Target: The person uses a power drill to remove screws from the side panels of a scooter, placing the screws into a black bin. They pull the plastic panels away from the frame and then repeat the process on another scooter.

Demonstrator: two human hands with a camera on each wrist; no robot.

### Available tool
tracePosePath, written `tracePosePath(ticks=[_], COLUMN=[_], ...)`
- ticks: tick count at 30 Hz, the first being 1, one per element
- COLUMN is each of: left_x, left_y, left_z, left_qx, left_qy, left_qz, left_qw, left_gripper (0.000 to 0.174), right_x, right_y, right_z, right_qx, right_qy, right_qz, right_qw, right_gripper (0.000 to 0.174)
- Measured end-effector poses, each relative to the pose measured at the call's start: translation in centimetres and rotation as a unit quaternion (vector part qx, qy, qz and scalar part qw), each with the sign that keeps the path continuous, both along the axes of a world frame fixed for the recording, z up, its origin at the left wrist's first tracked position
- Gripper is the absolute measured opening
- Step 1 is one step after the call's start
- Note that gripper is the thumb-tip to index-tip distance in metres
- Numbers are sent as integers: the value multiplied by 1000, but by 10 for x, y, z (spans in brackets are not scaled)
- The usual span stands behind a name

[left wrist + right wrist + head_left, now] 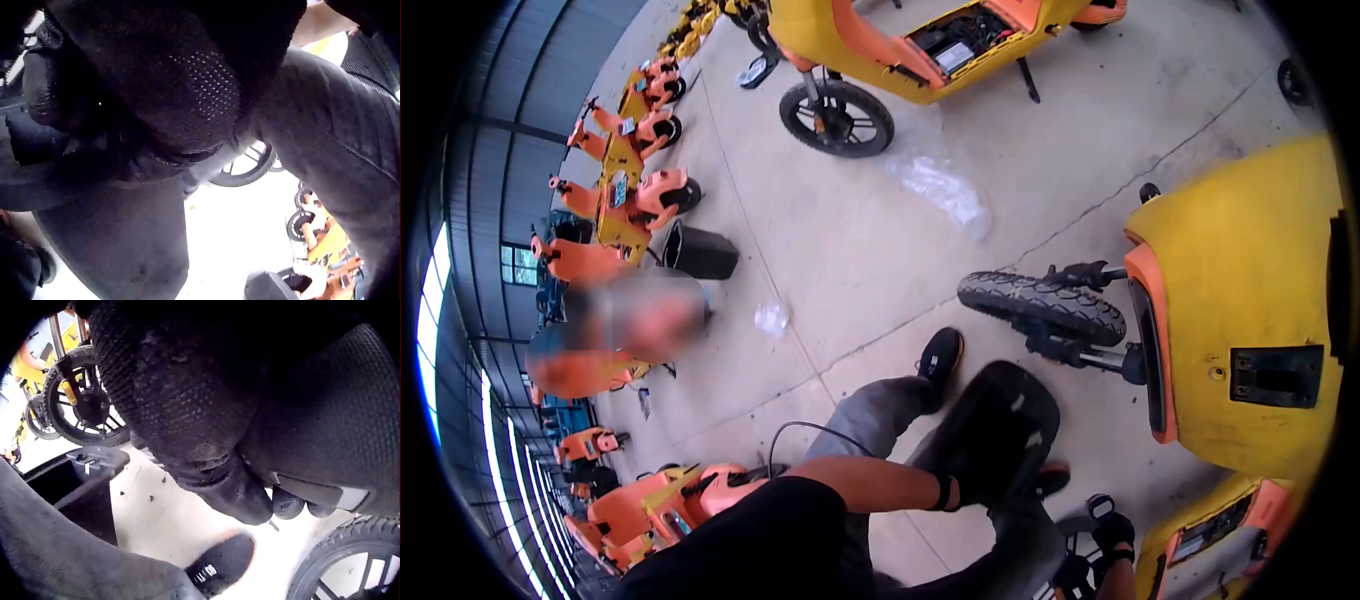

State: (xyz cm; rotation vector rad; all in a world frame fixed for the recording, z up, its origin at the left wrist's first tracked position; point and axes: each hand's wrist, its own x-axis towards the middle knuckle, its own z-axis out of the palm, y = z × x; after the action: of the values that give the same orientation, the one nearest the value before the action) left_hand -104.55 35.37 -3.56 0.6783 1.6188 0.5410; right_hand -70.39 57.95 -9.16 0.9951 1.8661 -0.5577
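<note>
In a black knit glove, my left hand [972, 490] is at the near side of a black bin [1012, 400] between my legs. Its palm side [175, 94] fills the upper part of the left wrist view, with dark material beside the fingers; I cannot tell what they hold. My gloved right hand [1112, 535] is down at the right, over a spoked wheel [312, 562]. A small pale round thing with a dark rim [1101, 506] shows right at its fingers. In the right wrist view, the thumb and fingertips [287, 505] show below the dark glove.
Yellow scooter bodywork [1250, 300] with its front wheel [1045, 305] is at the right; another scooter [950, 60] stands beyond. Clear plastic [945, 190] lies on the concrete. A black bucket [705, 252], a blurred shape and a row of orange scooters line the left.
</note>
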Motion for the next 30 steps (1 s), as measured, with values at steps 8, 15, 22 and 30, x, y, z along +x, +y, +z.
tracePosePath(ticks=[8, 15, 22, 30], left_x=[-48, -153, -271, -372], left_y=[-38, -80, -176, -192], left_z=[35, 80, 80, 78], left_qx=[-38, -114, 32, 24], left_qy=[36, 300, 434, 438], left_qz=[314, -134, -153, -68], left_qw=[948, 938, 887, 896], left_gripper=[26, 24, 15, 11], right_x=[-19, -44, -195, -375], right_y=[2, -37, -129, -160], right_z=[73, 104, 220, 269], right_qx=[-54, -6, 34, 144], right_qy=[-2, 129, 78, 225], right_qz=[10, 90, 208, -91], right_qw=[998, 988, 974, 959], right_gripper=[32, 15, 13, 17])
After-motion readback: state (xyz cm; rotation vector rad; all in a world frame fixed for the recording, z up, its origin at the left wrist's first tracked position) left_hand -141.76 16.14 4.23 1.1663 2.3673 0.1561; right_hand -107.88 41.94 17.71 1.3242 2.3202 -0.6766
